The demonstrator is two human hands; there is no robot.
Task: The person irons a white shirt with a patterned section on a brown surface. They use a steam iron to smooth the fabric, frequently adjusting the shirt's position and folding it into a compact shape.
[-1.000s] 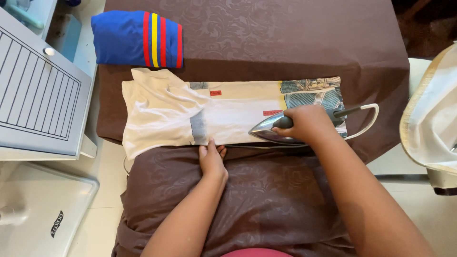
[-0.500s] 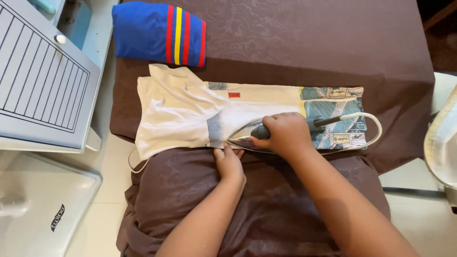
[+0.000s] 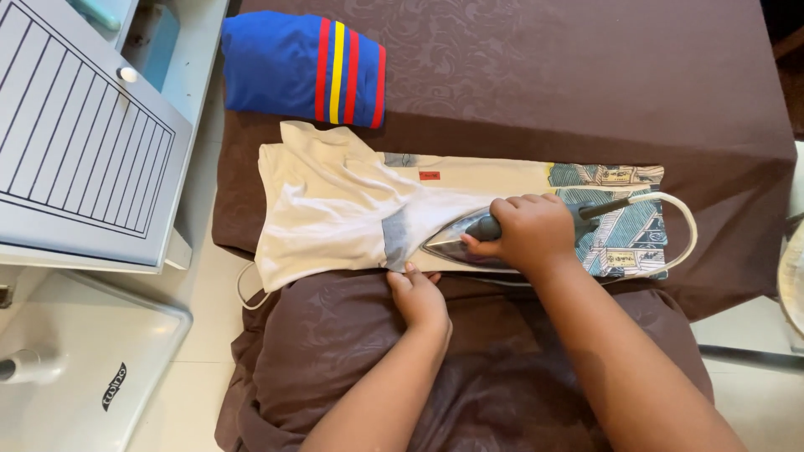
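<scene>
Far left: pale ribbed panel [image 3: 79, 159] leaning beside the counter [image 3: 544, 75], draped in brown cloth.
Upper left: blue folded garment [image 3: 301, 67] with red and yellow stripes, lying apart, seemingly finished.
White shirt [image 3: 335, 209]: folded long across the counter; left portion not yet under the iron, slightly rumpled.
Left hand [image 3: 417, 300]: flat on the shirt's near edge, grip spread, pinning fabric.
Iron [image 3: 469, 241]: on the shirt's middle, nose pointing left.
Right hand [image 3: 532, 233]: grip wrapped tight around the iron's handle.
Right end: printed portion [image 3: 624, 222] lying smooth, likely pressed.

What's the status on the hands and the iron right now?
Right hand gripping iron on white shirt. Left hand pinning shirt edge. Folded blue garment apart.
</scene>
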